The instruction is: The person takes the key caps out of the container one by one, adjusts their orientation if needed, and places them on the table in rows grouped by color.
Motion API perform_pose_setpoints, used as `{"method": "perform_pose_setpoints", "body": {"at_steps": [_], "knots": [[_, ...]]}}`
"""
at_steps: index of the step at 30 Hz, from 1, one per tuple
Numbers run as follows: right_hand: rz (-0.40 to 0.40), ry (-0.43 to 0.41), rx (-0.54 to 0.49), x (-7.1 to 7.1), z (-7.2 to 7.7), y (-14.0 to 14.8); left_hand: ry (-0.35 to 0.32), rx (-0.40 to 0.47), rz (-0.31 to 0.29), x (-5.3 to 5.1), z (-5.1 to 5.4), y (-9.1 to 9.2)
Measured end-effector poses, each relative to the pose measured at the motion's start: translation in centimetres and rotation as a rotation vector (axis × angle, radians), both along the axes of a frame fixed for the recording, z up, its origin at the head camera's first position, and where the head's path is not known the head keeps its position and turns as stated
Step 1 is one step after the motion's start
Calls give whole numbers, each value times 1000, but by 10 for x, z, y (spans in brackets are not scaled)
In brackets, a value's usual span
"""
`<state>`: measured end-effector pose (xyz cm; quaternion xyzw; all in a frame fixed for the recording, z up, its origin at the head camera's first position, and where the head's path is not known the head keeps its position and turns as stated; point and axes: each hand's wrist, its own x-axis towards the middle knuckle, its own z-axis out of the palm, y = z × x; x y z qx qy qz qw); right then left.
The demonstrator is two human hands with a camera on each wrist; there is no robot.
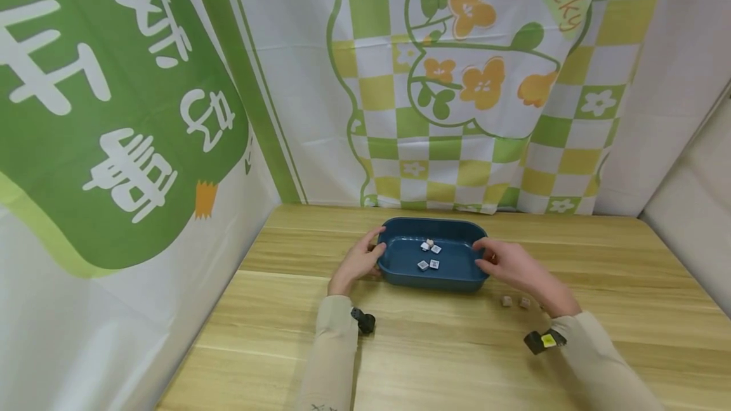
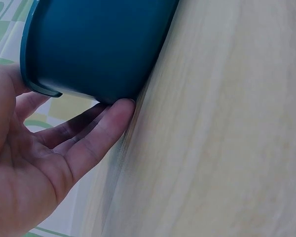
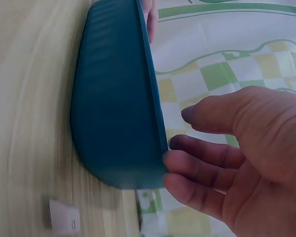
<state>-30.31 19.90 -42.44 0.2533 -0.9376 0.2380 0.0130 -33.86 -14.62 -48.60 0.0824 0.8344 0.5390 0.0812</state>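
Dark-blue, rounded-rectangular, plastic-looking tray point(image 1: 445, 283) on pale wood-grain tabletop point(image 1: 434, 347), left hand point(image 1: 358, 263) gripping 1 end, right hand point(image 1: 514, 265) loosely spread, touching the other; best steadied level so small white cubes point(image 1: 434, 264) inside don't slide.

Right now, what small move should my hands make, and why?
Perhaps your right hand should bring its thumb onto the blue tray: in the right wrist view, that thumb stands clear, while your left hand touches the opposite end.
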Motion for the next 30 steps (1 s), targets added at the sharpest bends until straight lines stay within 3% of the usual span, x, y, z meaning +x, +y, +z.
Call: {"method": "perform_pose_setpoints", "body": {"at_steps": [16,30], "knots": [[52,-17,-35,-28,-12,-41,3,6,9,0,1,1],[-1,-90,-21,-50,-30,-68,-7,38,14,0,2,3]]}}
